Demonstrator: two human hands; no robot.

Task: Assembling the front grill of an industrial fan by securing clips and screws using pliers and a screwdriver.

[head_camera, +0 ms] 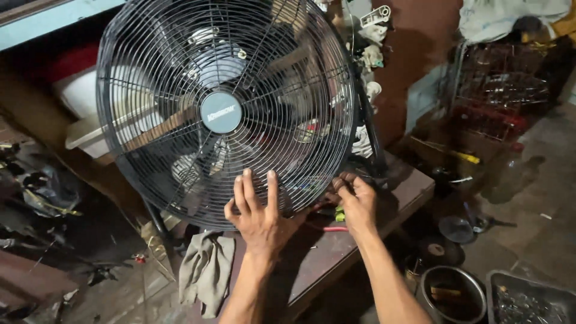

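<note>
A large black wire-grille fan (225, 108) stands on a brown workbench (408, 189), its round hub badge facing me. My left hand (259, 213) lies flat against the lower part of the front grille, fingers spread. At the grille's lower right rim, my right hand (355, 201) has its fingers curled on the edge. Whether it pinches a clip or only the wire is not visible. A tool with red and green handles (337, 222) lies on the bench just under my right hand.
A grey rag (207, 270) hangs off the bench's front left. A round metal pot (453, 294) and a dark tray of parts (528, 300) sit on the floor at lower right. Wire baskets (498, 90) stand at upper right; clutter fills the left.
</note>
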